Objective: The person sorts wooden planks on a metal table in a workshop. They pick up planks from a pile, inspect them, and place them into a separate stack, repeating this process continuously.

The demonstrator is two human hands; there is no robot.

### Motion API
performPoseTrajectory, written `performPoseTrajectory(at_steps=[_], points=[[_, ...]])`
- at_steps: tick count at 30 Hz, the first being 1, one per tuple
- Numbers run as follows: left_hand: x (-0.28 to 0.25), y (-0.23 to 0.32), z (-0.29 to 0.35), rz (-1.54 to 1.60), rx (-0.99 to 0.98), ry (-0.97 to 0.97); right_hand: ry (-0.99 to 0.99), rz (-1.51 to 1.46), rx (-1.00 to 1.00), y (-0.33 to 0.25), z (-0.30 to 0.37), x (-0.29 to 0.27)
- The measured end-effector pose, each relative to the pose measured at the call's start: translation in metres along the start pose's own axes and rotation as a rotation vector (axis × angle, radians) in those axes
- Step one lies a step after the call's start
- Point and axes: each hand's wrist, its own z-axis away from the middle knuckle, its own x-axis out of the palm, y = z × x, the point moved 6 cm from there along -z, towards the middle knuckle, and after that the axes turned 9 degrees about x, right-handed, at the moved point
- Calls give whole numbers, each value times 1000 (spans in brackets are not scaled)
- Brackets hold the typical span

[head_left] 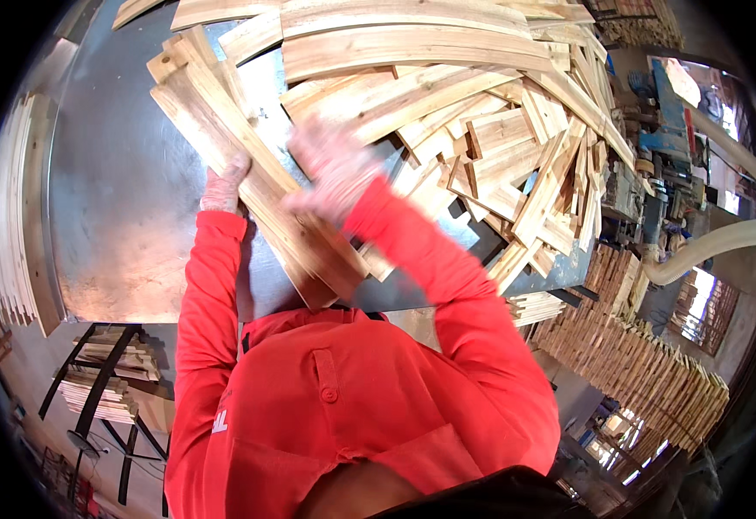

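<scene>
Wooden boards [200,108] in nearly closed left fingers [238,164], slantwise near the front of the table [127,156]; right fingers [313,145] just beside, too blurred to tell open or closed. Apparently done: a lined-up pale stack [16,216] at far left. Seemingly remaining: these boards, plus a large loose heap [503,134] rightward.

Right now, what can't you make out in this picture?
Right hand, head view: motion blur hides whether it grips.
Left hand, head view: the boards it holds hide part of it.
Pile, head view: upper pieces cover lower ones.
Far board, head view: cut off by the top edge.
</scene>
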Motion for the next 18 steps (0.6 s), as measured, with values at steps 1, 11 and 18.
performPoseTrajectory(at_steps=[1,11,18], points=[[-17,-3,-12,-205,34,9,224,242,-67,16,-16,-37],[-62,85,-33,-849,254,129,-68,881,79,88,-114,-118],[-208,250,-20,-1478,265,362,-443,754,-192,13,-83,-69]])
